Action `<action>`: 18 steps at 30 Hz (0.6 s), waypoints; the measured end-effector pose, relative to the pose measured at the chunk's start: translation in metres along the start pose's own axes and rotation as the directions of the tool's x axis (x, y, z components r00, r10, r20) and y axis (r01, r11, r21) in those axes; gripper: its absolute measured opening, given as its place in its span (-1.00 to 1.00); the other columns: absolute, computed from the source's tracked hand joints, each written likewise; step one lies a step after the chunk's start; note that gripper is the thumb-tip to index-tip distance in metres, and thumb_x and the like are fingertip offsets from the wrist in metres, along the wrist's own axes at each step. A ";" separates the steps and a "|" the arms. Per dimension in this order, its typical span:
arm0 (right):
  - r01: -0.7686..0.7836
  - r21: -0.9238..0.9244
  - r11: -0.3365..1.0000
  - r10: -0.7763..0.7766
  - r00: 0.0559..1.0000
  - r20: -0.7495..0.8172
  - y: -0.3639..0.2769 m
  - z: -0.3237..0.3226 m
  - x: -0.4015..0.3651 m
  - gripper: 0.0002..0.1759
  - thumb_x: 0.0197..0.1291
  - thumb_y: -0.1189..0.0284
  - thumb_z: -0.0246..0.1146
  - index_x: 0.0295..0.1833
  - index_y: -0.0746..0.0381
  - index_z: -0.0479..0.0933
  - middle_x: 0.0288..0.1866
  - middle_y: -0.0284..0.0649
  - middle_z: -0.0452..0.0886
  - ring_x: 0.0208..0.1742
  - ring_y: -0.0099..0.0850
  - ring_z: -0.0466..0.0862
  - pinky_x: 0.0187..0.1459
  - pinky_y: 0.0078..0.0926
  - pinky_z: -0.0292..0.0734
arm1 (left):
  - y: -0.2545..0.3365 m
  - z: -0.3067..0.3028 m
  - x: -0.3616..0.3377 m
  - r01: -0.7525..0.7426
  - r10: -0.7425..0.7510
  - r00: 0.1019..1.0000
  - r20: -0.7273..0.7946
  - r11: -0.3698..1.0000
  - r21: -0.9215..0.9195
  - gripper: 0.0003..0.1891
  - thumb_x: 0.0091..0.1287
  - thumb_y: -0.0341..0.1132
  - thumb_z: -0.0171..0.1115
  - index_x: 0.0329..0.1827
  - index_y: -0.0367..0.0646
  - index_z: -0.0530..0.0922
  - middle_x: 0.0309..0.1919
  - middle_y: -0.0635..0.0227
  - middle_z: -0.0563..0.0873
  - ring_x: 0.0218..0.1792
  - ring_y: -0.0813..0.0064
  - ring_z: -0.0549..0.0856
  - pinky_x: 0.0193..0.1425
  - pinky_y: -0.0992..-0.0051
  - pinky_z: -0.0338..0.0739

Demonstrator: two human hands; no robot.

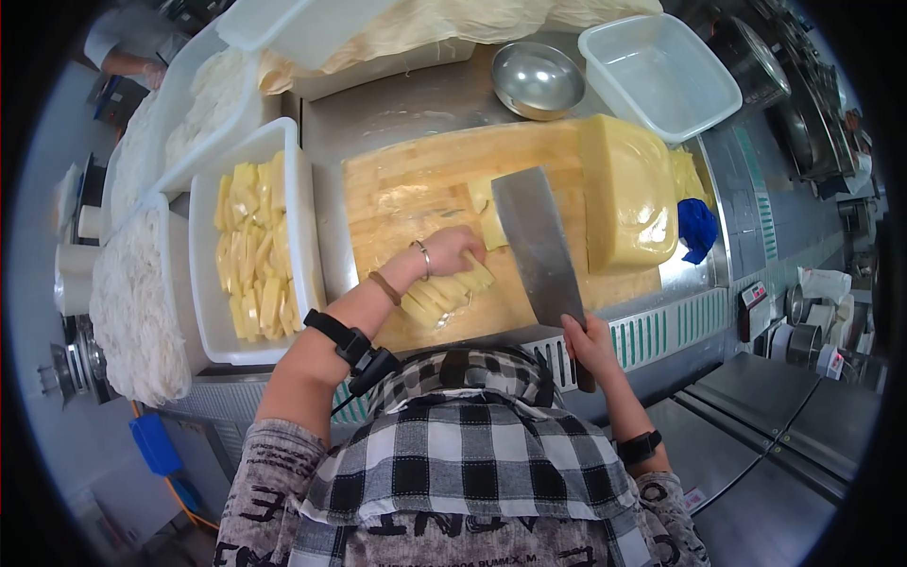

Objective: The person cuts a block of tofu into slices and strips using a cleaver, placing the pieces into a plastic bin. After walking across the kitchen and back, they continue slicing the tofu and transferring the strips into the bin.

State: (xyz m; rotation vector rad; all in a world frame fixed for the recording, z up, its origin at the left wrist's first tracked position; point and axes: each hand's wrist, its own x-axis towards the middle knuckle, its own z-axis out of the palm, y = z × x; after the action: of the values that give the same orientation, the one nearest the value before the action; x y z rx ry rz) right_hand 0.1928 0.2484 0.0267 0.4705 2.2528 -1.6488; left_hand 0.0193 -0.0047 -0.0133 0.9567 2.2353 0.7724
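My right hand [588, 342] grips the handle of a cleaver [537, 241], whose broad blade extends up over the wooden cutting board [406, 184]. On the board, my left hand [455, 249] is closed with curled fingers at the upper end of a row of yellow strips [436, 298]. A flat yellow slab piece [487, 203] lies just beyond that hand, partly behind the blade. To the right sits a large glossy yellow block [628, 194], jelly-like in look, with a rounded edge.
Left of the board, a white tub [304, 255] holds stacked yellow strips. Farther left are tubs of white shredded food [137, 302]. A steel bowl [539, 80] and a translucent tub [661, 76] stand behind the board. A blue crumpled item [697, 230] lies right. Another person's hand [153, 74] shows upper left.
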 end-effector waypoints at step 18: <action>0.233 -0.535 0.812 -0.011 0.923 0.385 -0.046 -0.025 0.064 -0.69 0.14 0.32 0.10 -0.37 0.41 0.47 -0.64 0.04 0.49 -0.60 -0.11 0.53 -0.51 -0.33 0.39 | 0.020 0.061 -0.119 0.227 -0.857 0.419 -0.301 0.420 -0.879 -0.55 0.04 -0.23 0.32 -0.14 -0.37 0.40 -0.37 0.34 0.47 -0.33 0.56 0.49 -0.25 0.61 0.42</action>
State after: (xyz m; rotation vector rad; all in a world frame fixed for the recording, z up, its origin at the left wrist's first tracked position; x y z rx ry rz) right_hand 0.1134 0.2639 0.0455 -0.1346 2.3561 -0.9084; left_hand 0.1386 -0.0680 -0.0062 -0.7821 2.1909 1.6959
